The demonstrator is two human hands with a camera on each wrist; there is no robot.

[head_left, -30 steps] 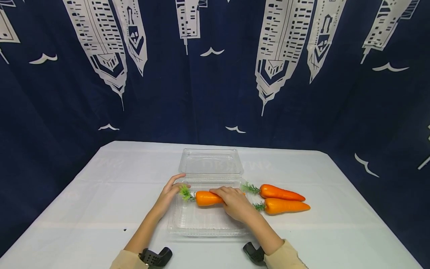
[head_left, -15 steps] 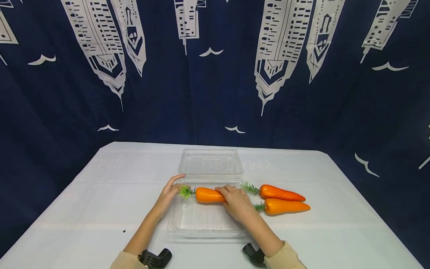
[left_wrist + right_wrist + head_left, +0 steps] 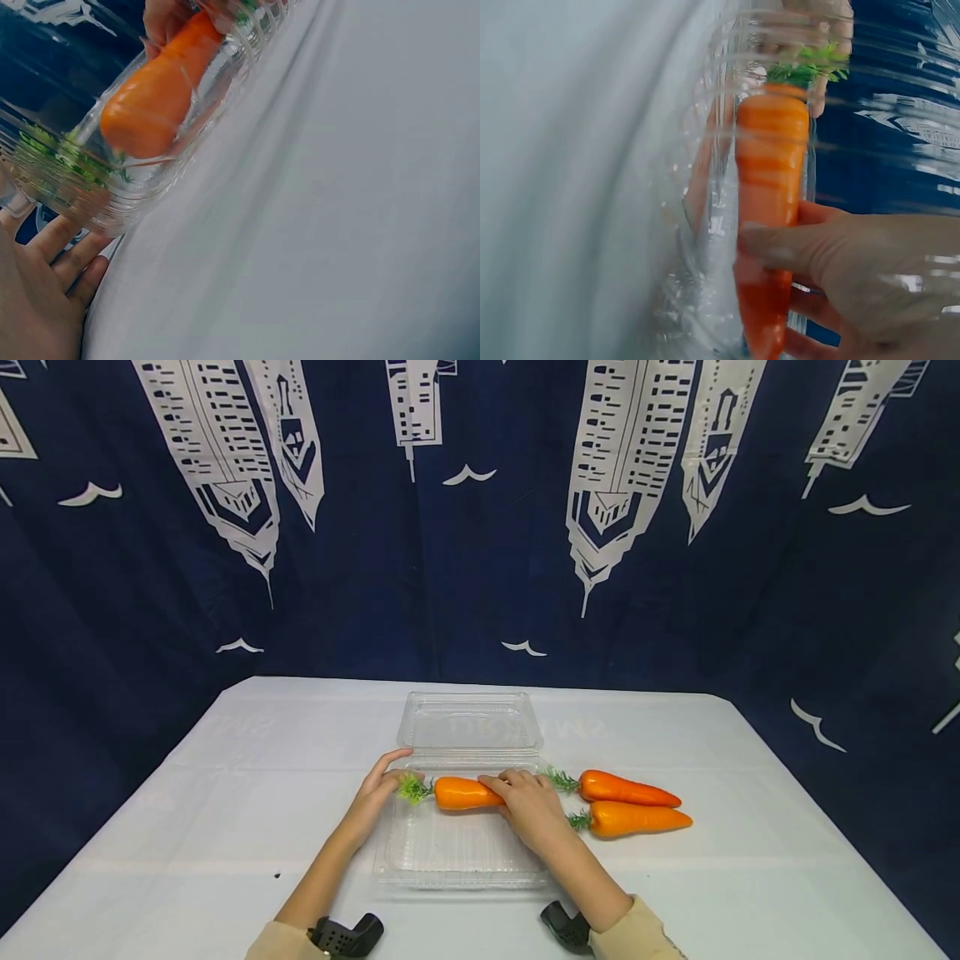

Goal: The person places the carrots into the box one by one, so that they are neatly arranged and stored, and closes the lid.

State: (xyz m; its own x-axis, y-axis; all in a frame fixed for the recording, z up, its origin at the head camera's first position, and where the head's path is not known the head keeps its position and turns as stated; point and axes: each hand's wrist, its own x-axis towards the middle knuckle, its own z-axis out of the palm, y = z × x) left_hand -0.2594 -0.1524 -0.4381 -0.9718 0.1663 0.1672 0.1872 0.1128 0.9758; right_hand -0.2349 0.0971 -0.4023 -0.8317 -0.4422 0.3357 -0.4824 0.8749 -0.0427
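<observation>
My right hand [image 3: 528, 810] holds an orange carrot [image 3: 459, 793] with green leaves, lying crosswise along the back of a clear plastic clamshell container [image 3: 465, 860]. In the right wrist view, the thumb lies along one side of the carrot [image 3: 769, 157] and the fingers along the other; its tip points towards the wrist. The left hand [image 3: 377, 789] is at the container's back left corner, beside the leafy end. Seen from the left wrist, that hand's spread, straight fingers [image 3: 71, 259] touch the ribbed outer wall of the container [image 3: 124, 214].
Two more carrots lie right of the container: a redder one [image 3: 628, 789] behind and a lighter one [image 3: 637, 820] in front, leaves towards the container. The container's lid [image 3: 471, 720] is folded back behind it. White cloth [image 3: 225, 827] covers the table, and a dark blue printed curtain [image 3: 465, 568] hangs behind.
The right hand has moved the carrot slightly towards the back of the container, and its fingers sit a little further right on it. The left hand stays at the corner.
</observation>
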